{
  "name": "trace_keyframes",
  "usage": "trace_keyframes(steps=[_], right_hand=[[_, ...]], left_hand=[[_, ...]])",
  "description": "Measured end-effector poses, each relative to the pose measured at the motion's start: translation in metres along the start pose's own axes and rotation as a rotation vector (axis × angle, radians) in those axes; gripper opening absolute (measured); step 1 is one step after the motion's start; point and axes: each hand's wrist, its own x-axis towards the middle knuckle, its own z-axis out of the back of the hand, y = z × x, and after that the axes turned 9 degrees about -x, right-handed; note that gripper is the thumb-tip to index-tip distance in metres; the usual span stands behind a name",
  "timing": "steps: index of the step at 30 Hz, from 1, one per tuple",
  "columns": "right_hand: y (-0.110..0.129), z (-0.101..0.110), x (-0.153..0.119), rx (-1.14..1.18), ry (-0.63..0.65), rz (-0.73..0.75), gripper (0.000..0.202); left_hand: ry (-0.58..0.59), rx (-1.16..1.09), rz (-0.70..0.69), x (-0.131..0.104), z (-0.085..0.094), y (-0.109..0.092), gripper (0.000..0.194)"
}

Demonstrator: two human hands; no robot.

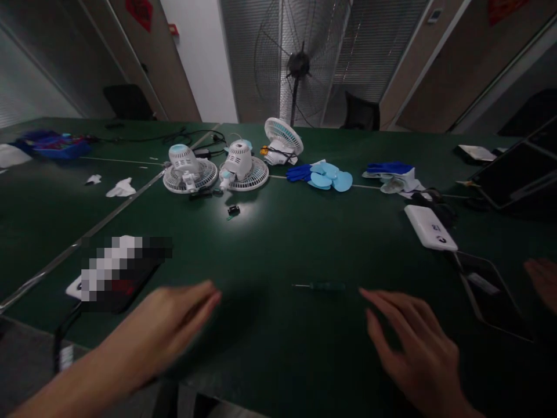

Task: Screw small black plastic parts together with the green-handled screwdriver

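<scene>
A small screwdriver [327,286] with a dark handle and thin metal shaft lies flat on the dark green table [270,249], its shaft pointing left. To its right hovers my right hand [409,342], thumb and fingers apart with nothing between them; the fingertips are close to the handle end but do not touch it. My left hand [180,316] is above the table left of the screwdriver, fingers stretched out and thumb a little below them, holding nothing I can see. A small black part [234,210] sits farther back on the table.
White fan bodies with grilles [246,174] stand at the back, near light-blue fan blades [331,176] and blue gloves [387,168]. On the right are a white power bank [430,227], a phone [489,290] and another person's hand [543,281]. A blue tray [63,148] is far left.
</scene>
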Motion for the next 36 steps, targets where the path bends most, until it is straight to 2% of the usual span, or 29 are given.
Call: trace_keyframes(steps=[2, 3, 5, 6, 8, 11, 14, 17, 23, 25, 27, 31, 34, 36], right_hand=[[0.009, -0.023, 0.035, 0.024, 0.177, 0.073, 0.057], [0.01, -0.033, 0.053, 0.055, 0.229, 0.135, 0.055], [0.009, -0.05, 0.08, 0.139, 0.328, 0.193, 0.041], [0.008, -0.055, 0.088, 0.177, 0.353, 0.203, 0.034], [0.008, -0.061, 0.094, 0.234, 0.363, 0.203, 0.03], [0.008, -0.06, 0.091, 0.282, 0.366, 0.207, 0.029], [0.008, -0.059, 0.088, 0.299, 0.353, 0.189, 0.029], [0.008, -0.059, 0.088, 0.337, 0.32, 0.151, 0.031], [0.003, -0.056, 0.087, 0.44, 0.104, -0.027, 0.026], [0.001, -0.055, 0.086, 0.464, 0.071, -0.068, 0.024], [0.0, -0.055, 0.085, 0.482, 0.079, -0.089, 0.024], [-0.004, -0.057, 0.084, 0.512, 0.13, -0.112, 0.025], [-0.005, -0.056, 0.084, 0.524, 0.122, -0.14, 0.024], [-0.006, -0.055, 0.085, 0.534, 0.118, -0.161, 0.024]], left_hand=[[-0.061, 0.121, 0.008, 0.068, 0.003, 0.026, 0.036], [-0.148, 0.194, 0.005, 0.101, -0.001, 0.042, 0.045], [-0.222, 0.29, 0.045, 0.155, -0.016, 0.076, 0.064], [-0.211, 0.302, 0.08, 0.173, -0.026, 0.092, 0.068], [-0.17, 0.315, 0.093, 0.192, -0.042, 0.116, 0.063], [-0.152, 0.314, 0.035, 0.193, -0.053, 0.131, 0.057], [-0.134, 0.263, -0.035, 0.184, -0.058, 0.122, 0.056], [-0.057, 0.194, -0.113, 0.173, -0.075, 0.089, 0.054], [0.146, 0.081, -0.348, 0.132, -0.123, -0.003, 0.066], [0.213, 0.063, -0.408, 0.119, -0.131, -0.024, 0.073], [0.255, 0.046, -0.434, 0.111, -0.135, -0.036, 0.075], [0.242, -0.049, -0.366, 0.109, -0.131, -0.039, 0.078], [0.164, -0.16, -0.241, 0.114, -0.123, -0.029, 0.077], [0.142, -0.179, -0.178, 0.118, -0.117, -0.02, 0.068]])
